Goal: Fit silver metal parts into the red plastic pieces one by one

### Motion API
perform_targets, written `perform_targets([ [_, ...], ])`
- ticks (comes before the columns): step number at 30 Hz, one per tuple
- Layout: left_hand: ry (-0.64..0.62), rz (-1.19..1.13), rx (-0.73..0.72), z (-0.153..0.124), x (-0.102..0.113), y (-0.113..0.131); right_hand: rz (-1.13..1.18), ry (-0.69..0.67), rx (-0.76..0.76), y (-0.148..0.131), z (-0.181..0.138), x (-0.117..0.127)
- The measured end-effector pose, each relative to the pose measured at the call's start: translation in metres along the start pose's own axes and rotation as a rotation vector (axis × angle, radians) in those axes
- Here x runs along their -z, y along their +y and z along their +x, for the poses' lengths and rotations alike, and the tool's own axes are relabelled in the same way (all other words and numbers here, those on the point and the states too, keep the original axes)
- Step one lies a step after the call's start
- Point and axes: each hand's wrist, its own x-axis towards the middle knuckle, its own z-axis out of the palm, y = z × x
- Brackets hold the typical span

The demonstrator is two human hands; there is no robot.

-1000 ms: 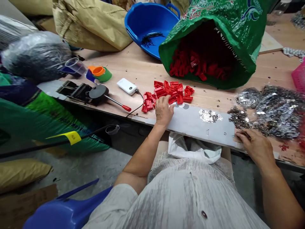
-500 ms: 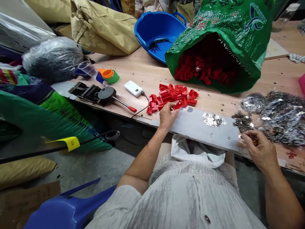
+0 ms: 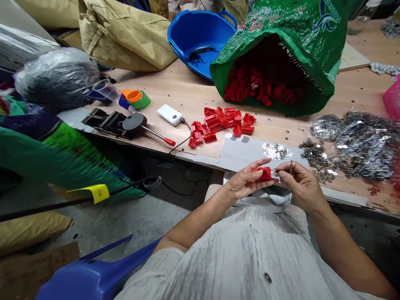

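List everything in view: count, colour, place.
red piece: one, red, in left hand
silver part: one, silver, beside it
loose red pieces: many, red, on table
green sack: one, green, behind them
blue basin: one, blue, left of sack
lever tool: one, black, table's left
white device: one, white, right of it
clear cup: one, clear, behind lever tool
grey bundle: one, grey, far left
silver pieces: many, silver, on grey sheet
clear bags: at least two, clear, right
brown sacks: several, brown, left side
pink basket: one, pink, far right
blue seat: one, blue, lower left
left hand: one, holding red piece
right hand: one, at silver part
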Motion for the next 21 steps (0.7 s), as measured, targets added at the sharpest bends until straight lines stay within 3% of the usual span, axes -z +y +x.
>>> perform_targets([
  [4,0.097,0.106,-0.026,0.005,0.002,-0.003,-0.058,0.05,0.02,0.003,-0.004,0.003],
  [8,0.165,0.201,-0.016,0.007,0.0,-0.004,-0.286,0.141,0.073,0.007,-0.007,0.007],
  [14,0.223,0.358,-0.086,0.01,0.003,-0.013,-0.562,0.14,0.284,0.013,-0.008,0.003],
  [17,0.237,0.576,-0.185,0.009,0.004,-0.02,-0.637,0.078,0.388,0.018,-0.008,0.0],
  [21,0.322,1.153,-0.414,0.004,0.002,-0.023,-0.707,0.064,0.448,0.022,-0.008,-0.003],
])
